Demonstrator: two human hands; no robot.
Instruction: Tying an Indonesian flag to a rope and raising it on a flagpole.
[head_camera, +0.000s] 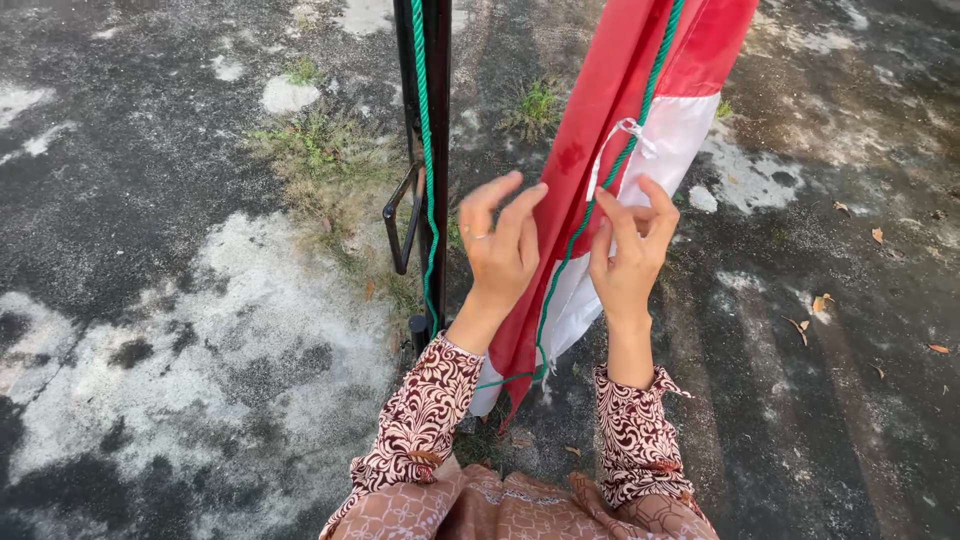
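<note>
A red and white flag (620, 110) hangs folded along a green rope (575, 235) that runs down its edge. A thin white tie string (630, 130) is looped at the rope near the red-white border. My right hand (630, 250) is raised against the flag, its fingers spread close under the white string and touching the cloth. Just left of the flag, my left hand (500, 245) is lifted with fingers apart and a ring on one finger, holding nothing. Both sleeves are dark red with a white pattern.
A black metal pole (432, 120) stands left of my hands with a second run of green rope (428, 180) along it and a black cleat bracket (403, 225). Wet dark asphalt with pale patches, weeds and dry leaves surrounds it.
</note>
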